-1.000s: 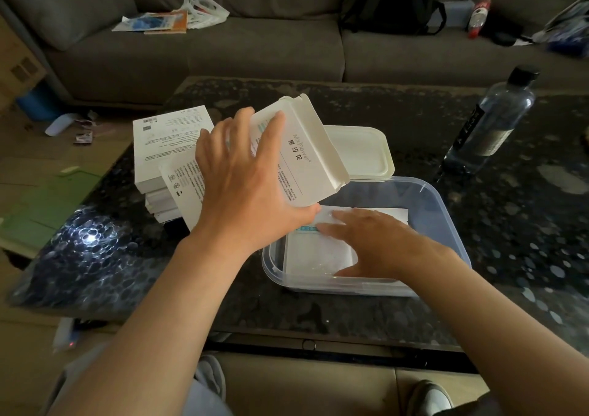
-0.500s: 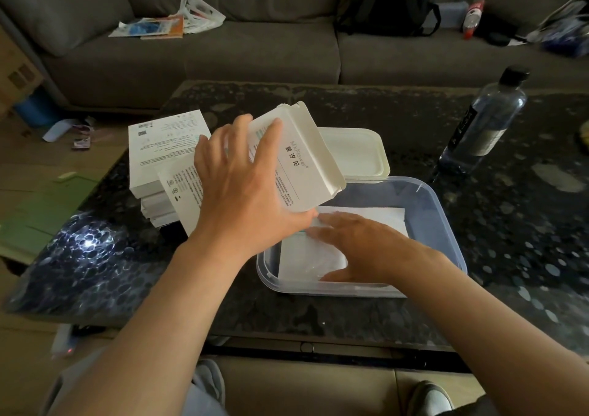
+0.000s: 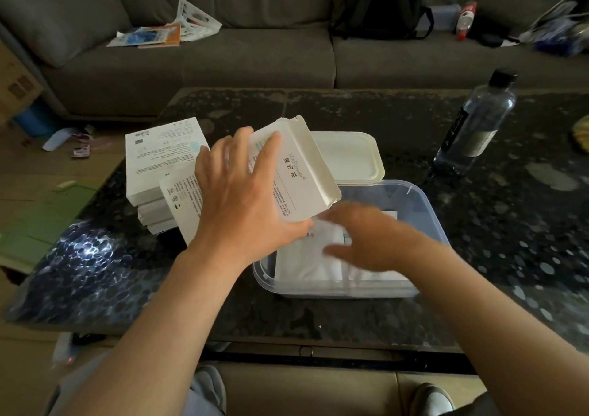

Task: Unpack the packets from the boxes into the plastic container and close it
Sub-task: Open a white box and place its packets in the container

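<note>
My left hand [image 3: 242, 198] grips a white box [image 3: 296, 179], tilted with its open flap end over the left edge of the clear plastic container [image 3: 427, 205]. My right hand [image 3: 366, 240], blurred by motion, lies flat with fingers spread on white packets [image 3: 306, 256] inside the container; whether it grips one is unclear. The container's white lid [image 3: 347, 155] lies on the table just behind it. A stack of white boxes [image 3: 159, 157] sits to the left.
A dark water bottle [image 3: 475, 122] stands at the table's right. The dark speckled table [image 3: 510, 224] sits before a grey sofa [image 3: 255, 55] holding papers, a backpack and clutter. Green sheets and litter lie on the floor at left.
My right hand has shifted right over the packets and is now blurred. The box in my left hand stays tilted over the container.
</note>
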The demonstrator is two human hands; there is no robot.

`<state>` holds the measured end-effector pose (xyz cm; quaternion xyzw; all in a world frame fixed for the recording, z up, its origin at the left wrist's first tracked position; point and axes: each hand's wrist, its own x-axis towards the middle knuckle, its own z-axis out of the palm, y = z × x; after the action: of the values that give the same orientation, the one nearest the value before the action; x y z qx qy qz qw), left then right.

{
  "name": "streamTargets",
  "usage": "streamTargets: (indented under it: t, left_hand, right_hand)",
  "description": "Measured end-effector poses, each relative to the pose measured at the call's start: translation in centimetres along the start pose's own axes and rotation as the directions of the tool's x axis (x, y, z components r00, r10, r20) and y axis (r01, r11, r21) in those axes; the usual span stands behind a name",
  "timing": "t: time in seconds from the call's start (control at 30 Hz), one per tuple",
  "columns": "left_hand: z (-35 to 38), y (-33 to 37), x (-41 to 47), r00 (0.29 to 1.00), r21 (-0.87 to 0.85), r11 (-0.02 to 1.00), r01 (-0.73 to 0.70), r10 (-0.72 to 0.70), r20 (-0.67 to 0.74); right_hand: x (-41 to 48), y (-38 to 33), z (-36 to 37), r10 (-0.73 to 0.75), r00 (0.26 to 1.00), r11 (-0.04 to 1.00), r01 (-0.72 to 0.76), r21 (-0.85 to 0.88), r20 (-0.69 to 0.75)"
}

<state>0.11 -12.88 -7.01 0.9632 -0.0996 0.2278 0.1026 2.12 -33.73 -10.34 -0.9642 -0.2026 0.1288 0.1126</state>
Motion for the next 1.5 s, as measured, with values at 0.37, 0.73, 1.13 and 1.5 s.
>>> streamTargets:
  t: [0.37,0.73,1.13,1.5]
  left_hand:
    - [0.2,1.4,-0.1,0.996,-0.013,0.997,-0.079,0.078,-0.032]
    - [0.6,1.8,-0.4,0.981,0.02,0.981,-0.193,0.194,-0.022]
    - [0.2,1.4,-0.4,0.971,-0.045,0.97,-0.24,0.24,0.007]
    - [0.1,0.6,-0.3,0.969,-0.031,0.968,-0.247,0.247,-0.002]
  right_hand:
    - [-2.9,-4.0,-5.9,0.246,0.913,0.555,0.142,0.82,-0.324]
    - [-2.7,-3.0,-5.4,0.101,0.985,0.376,0.092,0.922,-0.139]
    - [-1.8,-1.5,-4.3,0.122,0.917,0.769,0.154,0.62,-0.379]
    - [-1.2,-1.3,-3.9,0.188,0.921,0.74,0.096,0.666,-0.341]
